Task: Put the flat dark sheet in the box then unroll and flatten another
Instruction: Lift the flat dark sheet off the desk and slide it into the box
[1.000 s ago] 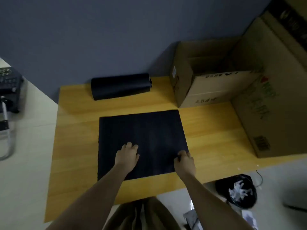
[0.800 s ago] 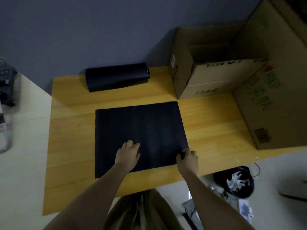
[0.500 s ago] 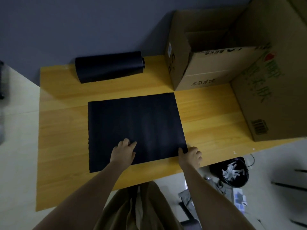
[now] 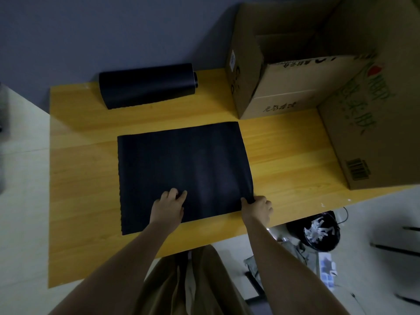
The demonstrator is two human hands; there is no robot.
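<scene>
On the yellow table [image 4: 284,155], the flat dark sheet [image 4: 181,173] is pinned under the flat, loosely spread fingers of the left hand [image 4: 168,208] while its near right corner is pinched up by the right hand [image 4: 258,209], apparently for lifting toward the open box [image 4: 295,87].

The picture's right and top edges are cutting off the large box [image 4: 372,123], its flap is hiding the open box's [image 4: 284,64] floor, and the right hand's [image 4: 258,209] fingertips are disappearing under the sheet's [image 4: 181,169] lifted corner.
</scene>
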